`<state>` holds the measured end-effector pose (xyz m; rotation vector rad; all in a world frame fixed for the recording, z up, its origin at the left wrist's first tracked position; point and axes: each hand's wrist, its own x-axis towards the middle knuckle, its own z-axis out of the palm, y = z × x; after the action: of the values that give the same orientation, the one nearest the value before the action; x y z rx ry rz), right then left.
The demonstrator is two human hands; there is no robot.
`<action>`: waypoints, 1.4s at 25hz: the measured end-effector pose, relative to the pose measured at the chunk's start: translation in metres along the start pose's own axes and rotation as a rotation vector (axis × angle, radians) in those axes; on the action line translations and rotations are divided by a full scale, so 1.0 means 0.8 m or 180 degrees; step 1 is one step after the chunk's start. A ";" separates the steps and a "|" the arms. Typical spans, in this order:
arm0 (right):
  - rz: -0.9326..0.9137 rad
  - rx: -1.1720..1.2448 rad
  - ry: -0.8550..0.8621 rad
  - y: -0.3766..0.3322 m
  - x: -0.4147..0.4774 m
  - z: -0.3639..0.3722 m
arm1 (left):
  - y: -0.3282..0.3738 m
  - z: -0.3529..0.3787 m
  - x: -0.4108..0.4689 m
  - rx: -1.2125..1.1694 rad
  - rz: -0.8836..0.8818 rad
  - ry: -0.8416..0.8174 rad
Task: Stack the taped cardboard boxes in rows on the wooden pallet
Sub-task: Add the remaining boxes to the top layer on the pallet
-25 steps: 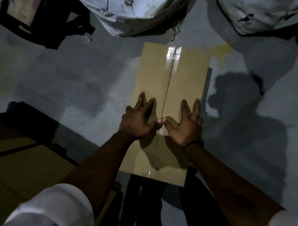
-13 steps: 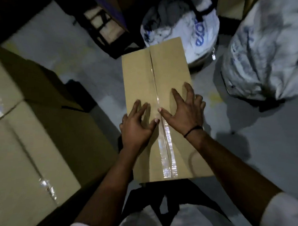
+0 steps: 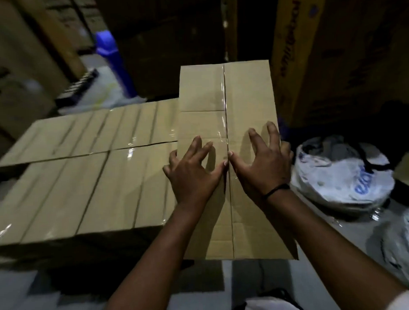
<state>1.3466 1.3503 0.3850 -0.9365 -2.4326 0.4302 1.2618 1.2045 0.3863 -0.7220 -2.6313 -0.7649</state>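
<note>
A person's left hand (image 3: 192, 176) and right hand (image 3: 262, 169) press spread, open fingers (image 3: 256, 140) on a taped cardboard box (image 3: 243, 95) just right of the stacked boxes (image 3: 83, 177). It looks stiff and probably light, with slick tape; better gripped by its side edges.

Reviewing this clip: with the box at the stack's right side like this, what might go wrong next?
1. The left hand and right hand only lie on top of the box; what supports it is hidden, so it may slip or drop.
2. It appears to jut past the stacked boxes front and back, so the row may end uneven.
3. A white sack lies close on the right, a possible trip hazard.
</note>
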 end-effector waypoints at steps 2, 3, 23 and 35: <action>-0.0313 0.0246 -0.0044 -0.082 -0.050 0.014 | -0.068 -0.069 -0.037 0.0220 -0.0228 0.0248; -0.0430 0.0358 -0.0101 -0.120 -0.077 0.022 | -0.100 -0.101 -0.056 0.0341 -0.0387 0.0345; -0.2218 0.1303 -0.1526 -0.582 -0.335 0.173 | -0.496 -0.407 -0.238 0.1502 -0.2265 0.1076; -0.2280 0.1168 -0.1841 -0.808 -0.323 0.357 | -0.759 -0.439 -0.143 0.1362 -0.2562 0.0894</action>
<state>1.0095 0.6781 0.3547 0.2739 -2.8148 0.9134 1.0778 0.5183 0.3728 0.5545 -2.6345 -0.3936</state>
